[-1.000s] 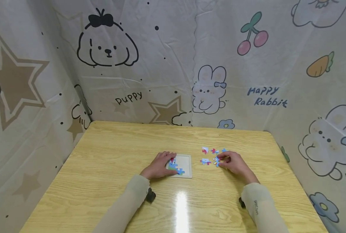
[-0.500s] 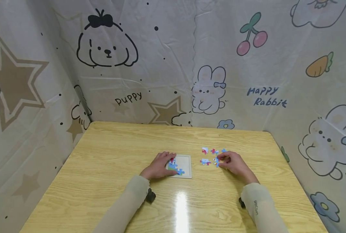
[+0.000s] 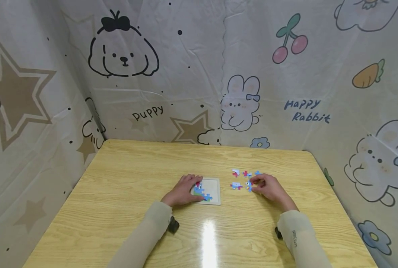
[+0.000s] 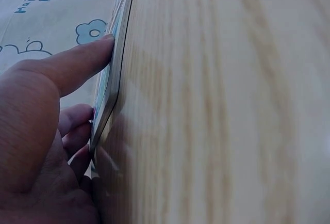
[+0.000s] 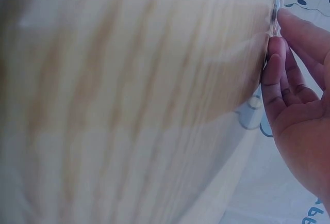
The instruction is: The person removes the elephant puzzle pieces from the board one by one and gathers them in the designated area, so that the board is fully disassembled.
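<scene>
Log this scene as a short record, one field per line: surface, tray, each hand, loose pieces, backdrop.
Surface: wood-grain table
Tray: lies on the table, partly filled; fitted pieces show along its left and near sides, the far right is bare
Left hand: holds the tray's left side
Right hand: pinches a blue-and-white piece; lifted or not, unclear
Loose pieces: at least four others, right of the tray
Backdrop: pale, with cartoon prints

Table: wood grain, smooth, glossy where light streaks it. Tray: smooth, matt; I can't tell wood from card. Pieces: smooth, printed. Curtain: creased cloth, faint sheen along folds. My sleeves: matt cloth.
</scene>
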Tool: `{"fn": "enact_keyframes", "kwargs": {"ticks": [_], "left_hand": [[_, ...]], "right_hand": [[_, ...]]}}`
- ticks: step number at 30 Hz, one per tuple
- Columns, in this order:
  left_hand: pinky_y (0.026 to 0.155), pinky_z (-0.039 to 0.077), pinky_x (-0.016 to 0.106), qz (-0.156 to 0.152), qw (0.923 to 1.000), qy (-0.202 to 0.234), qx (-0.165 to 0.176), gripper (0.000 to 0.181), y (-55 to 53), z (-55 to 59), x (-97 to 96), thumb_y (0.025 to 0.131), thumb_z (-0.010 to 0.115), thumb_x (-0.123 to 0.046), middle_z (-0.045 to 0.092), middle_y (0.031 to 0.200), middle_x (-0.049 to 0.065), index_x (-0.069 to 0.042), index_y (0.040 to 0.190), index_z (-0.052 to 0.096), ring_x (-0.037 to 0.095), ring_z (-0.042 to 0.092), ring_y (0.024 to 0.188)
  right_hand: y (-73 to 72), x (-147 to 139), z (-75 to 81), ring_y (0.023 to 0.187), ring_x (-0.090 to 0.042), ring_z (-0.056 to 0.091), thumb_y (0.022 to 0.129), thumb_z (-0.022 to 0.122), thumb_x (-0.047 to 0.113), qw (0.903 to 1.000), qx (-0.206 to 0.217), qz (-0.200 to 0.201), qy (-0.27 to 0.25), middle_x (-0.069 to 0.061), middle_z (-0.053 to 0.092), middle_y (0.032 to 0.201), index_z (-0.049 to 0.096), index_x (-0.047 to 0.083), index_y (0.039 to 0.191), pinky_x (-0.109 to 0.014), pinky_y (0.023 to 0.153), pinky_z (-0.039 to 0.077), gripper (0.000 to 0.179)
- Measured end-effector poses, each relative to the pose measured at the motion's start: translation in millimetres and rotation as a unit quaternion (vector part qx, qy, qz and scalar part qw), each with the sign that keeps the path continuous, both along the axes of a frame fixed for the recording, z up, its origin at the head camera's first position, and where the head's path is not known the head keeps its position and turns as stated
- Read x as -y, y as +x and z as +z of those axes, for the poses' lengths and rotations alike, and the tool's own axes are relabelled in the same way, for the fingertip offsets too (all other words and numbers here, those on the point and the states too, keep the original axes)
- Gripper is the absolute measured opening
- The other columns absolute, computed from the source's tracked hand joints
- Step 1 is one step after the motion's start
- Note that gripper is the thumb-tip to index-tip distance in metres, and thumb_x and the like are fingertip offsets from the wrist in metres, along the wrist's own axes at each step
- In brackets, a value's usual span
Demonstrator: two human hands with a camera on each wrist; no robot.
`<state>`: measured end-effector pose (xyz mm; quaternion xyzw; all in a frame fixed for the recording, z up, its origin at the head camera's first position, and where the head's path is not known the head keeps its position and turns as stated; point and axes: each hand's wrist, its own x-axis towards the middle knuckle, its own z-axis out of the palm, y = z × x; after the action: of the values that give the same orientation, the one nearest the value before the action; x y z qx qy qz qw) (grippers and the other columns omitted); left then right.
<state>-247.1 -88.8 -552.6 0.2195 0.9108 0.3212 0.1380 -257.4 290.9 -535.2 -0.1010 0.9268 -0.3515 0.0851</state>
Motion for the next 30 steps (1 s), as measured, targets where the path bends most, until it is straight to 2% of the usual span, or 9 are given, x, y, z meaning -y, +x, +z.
{"fn": "enact_keyframes", "kwargs": {"ticks": [8,15,22,30], "left_hand": [[0.123,0.029,0.057,0.003,1.0000,-0.002,0.001,0.084,-0.9,-0.4,-0.1,0.091,0.078,-0.046,0.032,0.167,0.016,-0.018,0.161,0.039,0.037,0.025,0.154],[0.123,0.028,0.057,0.000,0.9999,-0.006,0.009,0.084,-2.0,0.9,0.9,0.092,0.076,-0.048,0.030,0.167,0.016,-0.019,0.162,0.039,0.037,0.024,0.155],[0.124,0.026,0.057,-0.022,0.9996,-0.004,0.019,0.086,-3.5,0.5,3.3,0.092,0.076,-0.043,0.029,0.167,0.015,-0.019,0.164,0.034,0.035,0.023,0.154],[0.125,0.023,0.059,-0.028,0.9989,0.009,0.036,0.088,-6.1,0.5,4.9,0.091,0.078,-0.038,0.025,0.170,0.013,-0.020,0.164,0.032,0.035,0.019,0.157]], "right_hand": [[1.0,2.9,0.6,0.097,-0.024,0.063,0.095,0.075,0.012,0.9999,-0.009,-0.006,0.006,-0.016,0.071,0.118,0.073,0.003,0.120,-0.037,0.084,0.054,0.027],[5.1,16.0,5.6,0.094,-0.023,0.065,0.096,0.073,0.010,0.9995,-0.027,-0.004,-0.013,-0.017,0.071,0.113,0.071,-0.001,0.123,-0.031,0.077,0.054,0.029],[13.1,46.6,9.7,0.092,-0.019,0.063,0.097,0.072,0.012,0.9993,-0.020,-0.007,-0.031,-0.012,0.069,0.113,0.072,0.003,0.124,-0.031,0.079,0.053,0.028],[22.5,85.9,9.6,0.090,-0.015,0.063,0.095,0.075,0.012,0.9983,-0.015,0.036,-0.042,-0.007,0.071,0.109,0.075,0.006,0.119,-0.029,0.080,0.053,0.024]]}}
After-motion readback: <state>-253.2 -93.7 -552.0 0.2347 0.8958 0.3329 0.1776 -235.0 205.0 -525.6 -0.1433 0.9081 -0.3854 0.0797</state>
